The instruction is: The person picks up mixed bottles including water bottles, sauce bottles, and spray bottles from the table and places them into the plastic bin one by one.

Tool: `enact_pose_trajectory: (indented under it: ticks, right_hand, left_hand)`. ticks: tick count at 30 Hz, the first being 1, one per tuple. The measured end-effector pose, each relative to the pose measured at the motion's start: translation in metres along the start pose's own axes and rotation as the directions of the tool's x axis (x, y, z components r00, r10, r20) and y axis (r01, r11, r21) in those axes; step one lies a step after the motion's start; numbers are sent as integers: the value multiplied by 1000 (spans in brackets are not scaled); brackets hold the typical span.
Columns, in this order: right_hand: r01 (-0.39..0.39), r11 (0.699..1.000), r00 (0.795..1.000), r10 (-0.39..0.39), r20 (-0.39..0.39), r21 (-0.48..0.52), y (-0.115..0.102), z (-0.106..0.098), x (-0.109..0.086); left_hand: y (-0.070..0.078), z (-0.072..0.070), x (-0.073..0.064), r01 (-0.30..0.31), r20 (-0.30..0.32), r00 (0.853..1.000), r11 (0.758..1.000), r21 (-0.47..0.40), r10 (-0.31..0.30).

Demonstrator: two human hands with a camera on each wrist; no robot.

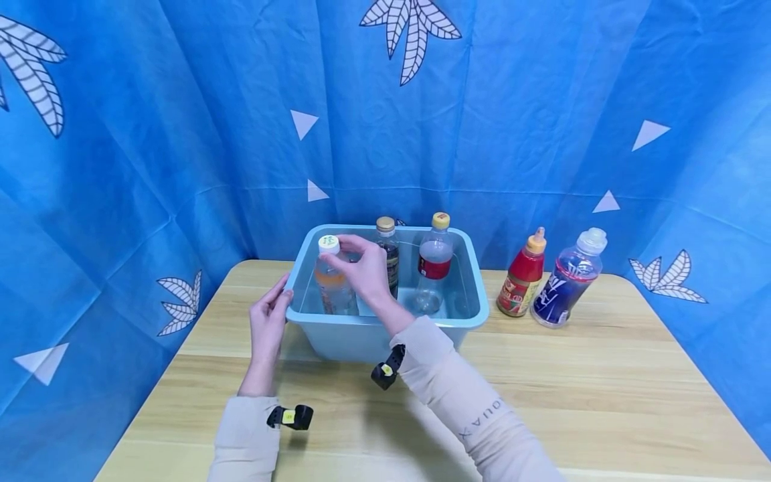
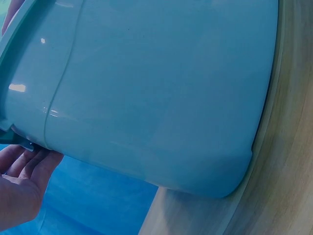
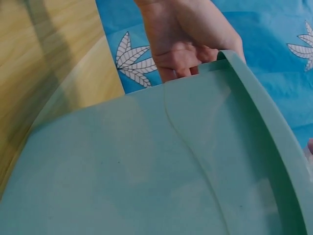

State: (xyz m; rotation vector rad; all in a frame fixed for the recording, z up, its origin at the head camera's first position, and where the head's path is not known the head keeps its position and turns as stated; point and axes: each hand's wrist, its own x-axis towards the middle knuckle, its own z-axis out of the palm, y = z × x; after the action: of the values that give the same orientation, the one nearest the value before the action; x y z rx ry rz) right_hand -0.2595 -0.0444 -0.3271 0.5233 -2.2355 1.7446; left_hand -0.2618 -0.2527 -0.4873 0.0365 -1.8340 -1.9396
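Observation:
A light blue plastic tub (image 1: 385, 341) stands on the table. My left hand (image 1: 269, 325) grips the rim at its left end; in the left wrist view, the fingers (image 2: 36, 169) curl under the rim. My right hand (image 1: 369, 271) reaches over the front rim and pinches a clear bottle (image 1: 337, 298) near its white cap. That bottle is upright inside the tub's left part, its orange band partly showing. Behind my right hand stands a dark bottle (image 1: 391, 258) with a tan cap. Farther right in the tub is a clear bottle with a red label (image 1: 435, 268) and yellow cap.
On the wooden table (image 1: 602, 388), right of the tub, stand a red sauce bottle (image 1: 519, 284) and a clear bottle with a dark blue label (image 1: 563, 288), close together. A blue patterned curtain (image 1: 385, 134) hangs behind and along both sides.

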Motion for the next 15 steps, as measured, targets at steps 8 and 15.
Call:
enact_pose_trajectory:
  ticks: [8, 15]
  right_hand:
    - [-42, 999, 999, 42, 11, -35, 3, 5, 1]
    - [-63, 996, 998, 64, 29, -58, 5, 8, 1]
  left_hand:
    - [-31, -4, 12, -42, -59, 997, 994, 105, 48]
    - [-35, -5, 13, -28, -63, 997, 990, 142, 37]
